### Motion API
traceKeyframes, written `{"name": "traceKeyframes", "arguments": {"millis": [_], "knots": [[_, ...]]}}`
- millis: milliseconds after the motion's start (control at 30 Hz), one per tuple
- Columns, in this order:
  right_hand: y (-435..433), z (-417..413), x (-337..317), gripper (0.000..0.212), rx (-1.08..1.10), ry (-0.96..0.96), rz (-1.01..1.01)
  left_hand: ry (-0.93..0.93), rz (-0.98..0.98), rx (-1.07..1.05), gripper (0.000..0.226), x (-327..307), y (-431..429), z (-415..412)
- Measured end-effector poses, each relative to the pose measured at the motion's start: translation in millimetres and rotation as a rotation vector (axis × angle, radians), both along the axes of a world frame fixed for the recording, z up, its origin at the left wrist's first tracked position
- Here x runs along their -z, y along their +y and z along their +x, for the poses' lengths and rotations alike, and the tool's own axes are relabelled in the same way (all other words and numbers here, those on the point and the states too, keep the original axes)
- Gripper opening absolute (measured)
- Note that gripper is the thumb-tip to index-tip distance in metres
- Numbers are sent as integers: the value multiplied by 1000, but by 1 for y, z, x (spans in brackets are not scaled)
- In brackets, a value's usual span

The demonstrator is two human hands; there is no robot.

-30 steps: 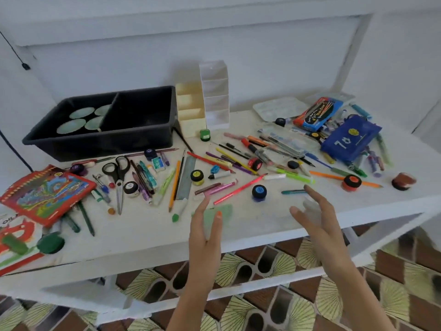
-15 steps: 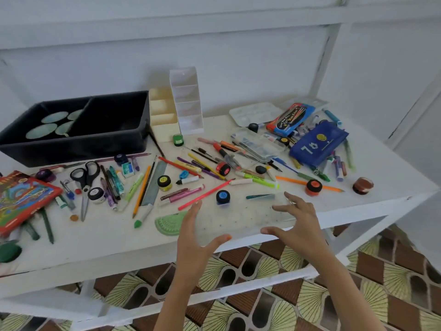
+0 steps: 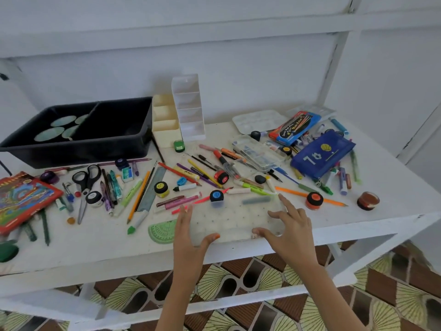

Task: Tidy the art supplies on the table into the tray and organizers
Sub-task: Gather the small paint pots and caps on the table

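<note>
Since a second ago both hands have dropped from hovering over the front edge to take hold of a clear dotted plastic piece, which lies at the front centre of the white surface. The left hand has its grip clamped on the piece's left end, fingers along the side and thumb on the near edge. The right hand grips the right end, fingers spread on top and thumb at the near edge.

In the upper left sits the black tray, split into two compartments. Pale green discs lie in its left compartment; the right one is too dark to read. Just right of it stand a cream organizer and a taller white organizer, touching each other.

Loose pens, pencils, markers and small paint pots are scattered across the middle of the frame. A blue-lidded pot sits at the clear piece's far edge. To the right are a clear case with blurred contents and a blue zip pouch. A green protractor lies just left of the left hand.
</note>
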State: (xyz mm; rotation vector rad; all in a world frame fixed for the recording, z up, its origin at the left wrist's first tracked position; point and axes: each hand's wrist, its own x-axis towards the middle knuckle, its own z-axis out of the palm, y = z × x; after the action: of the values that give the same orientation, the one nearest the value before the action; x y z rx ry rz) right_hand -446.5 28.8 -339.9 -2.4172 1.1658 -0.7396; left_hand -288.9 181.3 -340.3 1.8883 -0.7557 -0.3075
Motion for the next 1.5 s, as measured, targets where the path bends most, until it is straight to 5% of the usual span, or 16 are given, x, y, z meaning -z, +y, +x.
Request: {"name": "traceKeyframes", "arguments": {"millis": [267,433,633,900,1100,1267,1400,1500], "knots": [[0,-2,-2,61,-41,31,37,-177,43,-43,75,-5,3,-4],[3,13,-21,47,3,-93,-162,-202,8,-93,49,-24,-26,10],[3,38,-22,21,-144,-145,-87,-253,241,-48,47,-40,-76,25],[-3,51,-14,18,-240,-123,-7,-393,551,-25,36,-44,-106,33],[-19,67,-20,15,-259,-134,44,-304,312,-84,21,-53,-97,35],[-46,104,-40,25,-322,-78,-161,-256,91,-179,18,-61,-80,36],[-65,137,-49,45,-495,212,-283,-135,-16,-177,14,-57,-71,41],[-70,151,-51,58,-550,432,-313,-82,-66,-158,33,-49,-65,45]]}}
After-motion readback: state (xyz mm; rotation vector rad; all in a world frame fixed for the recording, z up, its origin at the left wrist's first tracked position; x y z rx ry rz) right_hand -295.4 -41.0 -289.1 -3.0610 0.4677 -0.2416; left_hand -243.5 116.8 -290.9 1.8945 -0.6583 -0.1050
